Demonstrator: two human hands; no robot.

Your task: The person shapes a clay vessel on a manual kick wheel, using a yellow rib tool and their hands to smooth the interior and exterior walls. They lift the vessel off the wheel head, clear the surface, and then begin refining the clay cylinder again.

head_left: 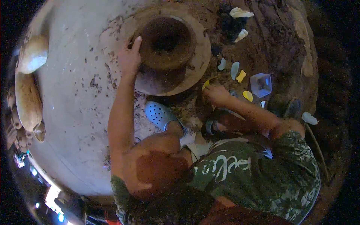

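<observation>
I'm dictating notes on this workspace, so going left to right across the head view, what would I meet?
Left hand, brown pot, right hand, yellow notched piece, clear plastic tub, pale rounded object at far right.

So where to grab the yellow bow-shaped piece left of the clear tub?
Probably pinch the yellow bow-shaped piece at its waist, from above, with the right hand, the nearer one. Its ends flare, so the waist should resist slipping; the pale oval lies close on its left.
</observation>
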